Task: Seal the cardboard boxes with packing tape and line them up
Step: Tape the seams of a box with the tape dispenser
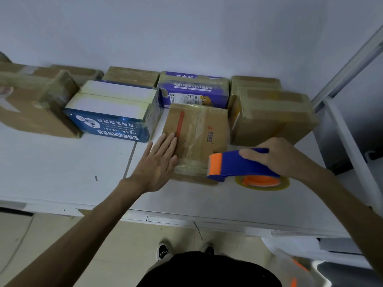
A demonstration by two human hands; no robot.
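The small brown box (207, 125) lies on the table (62, 172) just in front of the far row of boxes (271, 117), its long axis running near to far. The left hand (159, 160) lies flat on its near left part, fingers (170, 143) straight and close together. The right hand (277, 160), fingers curled round the tape dispenser (234, 164), holds its orange head at the box's near right corner, so the tape would likely run leftward. Every box is closed, its contents hidden.

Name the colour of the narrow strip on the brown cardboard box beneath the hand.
Red-orange narrow strip; the head view shows it best.
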